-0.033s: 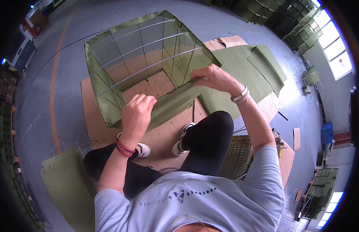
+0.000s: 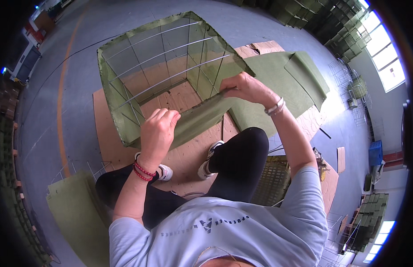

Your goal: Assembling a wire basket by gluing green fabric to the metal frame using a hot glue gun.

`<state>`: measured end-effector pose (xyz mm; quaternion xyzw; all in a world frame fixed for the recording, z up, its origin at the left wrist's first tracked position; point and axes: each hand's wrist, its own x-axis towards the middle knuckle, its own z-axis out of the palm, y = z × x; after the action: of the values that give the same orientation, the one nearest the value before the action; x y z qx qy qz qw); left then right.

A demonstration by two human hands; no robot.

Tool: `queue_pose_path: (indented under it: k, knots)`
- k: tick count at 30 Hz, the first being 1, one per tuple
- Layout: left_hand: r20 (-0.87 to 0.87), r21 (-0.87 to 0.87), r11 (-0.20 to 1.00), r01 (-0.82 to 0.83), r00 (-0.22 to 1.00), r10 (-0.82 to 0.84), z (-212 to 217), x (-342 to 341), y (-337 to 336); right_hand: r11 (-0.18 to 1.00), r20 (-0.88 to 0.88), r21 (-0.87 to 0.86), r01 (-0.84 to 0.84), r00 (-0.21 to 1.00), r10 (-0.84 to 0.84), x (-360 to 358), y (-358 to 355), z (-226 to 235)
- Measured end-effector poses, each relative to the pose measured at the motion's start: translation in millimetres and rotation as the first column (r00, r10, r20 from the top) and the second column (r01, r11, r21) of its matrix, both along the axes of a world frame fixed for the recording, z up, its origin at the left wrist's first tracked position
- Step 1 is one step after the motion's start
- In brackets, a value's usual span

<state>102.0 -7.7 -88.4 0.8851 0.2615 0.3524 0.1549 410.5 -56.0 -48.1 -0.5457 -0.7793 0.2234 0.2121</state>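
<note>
A box-shaped wire frame (image 2: 166, 53) with green fabric sides stands in front of my legs, its open face showing several silver wires. Along its near side runs a green fabric panel (image 2: 199, 122), and both my hands grip that panel's upper edge. My left hand (image 2: 155, 132) is closed at the left part of the edge, fingertips pinched together. Farther right, near the frame's right corner, my right hand (image 2: 247, 90) pinches the same edge between thumb and fingers. The stretch of fabric between the hands looks fairly taut. My fingers hide the exact grip points.
Cardboard (image 2: 182, 156) lies under the frame and my feet. Green fabric sheets (image 2: 275, 75) are spread at the right, with another stack (image 2: 77, 213) at lower left. A plastic crate (image 2: 271, 180) sits beside my right leg. Wire grids and stacked green pieces line the right wall.
</note>
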Motion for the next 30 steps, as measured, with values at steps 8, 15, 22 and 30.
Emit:
queue_pose_path:
  k: [8,15,22,30]
  knots:
    - [-0.001,0.009,1.0,0.003,1.0,-0.003,0,-3,2,0.998,0.258,0.033,-0.05,0.965,0.04,0,10,-2]
    - [0.003,-0.076,0.997,-0.003,1.0,0.003,5,-6,7,0.967,0.37,0.252,-0.027,0.926,-0.07,0,-10,-9]
    - [-0.129,-0.223,0.974,-0.034,0.992,0.005,14,-2,3,0.767,0.139,0.64,0.049,0.974,-0.178,-89,-41,18]
    - [-0.216,-0.366,0.924,-0.112,0.976,0.032,19,2,5,0.935,0.161,0.353,0.028,0.983,-0.09,-111,-26,-13]
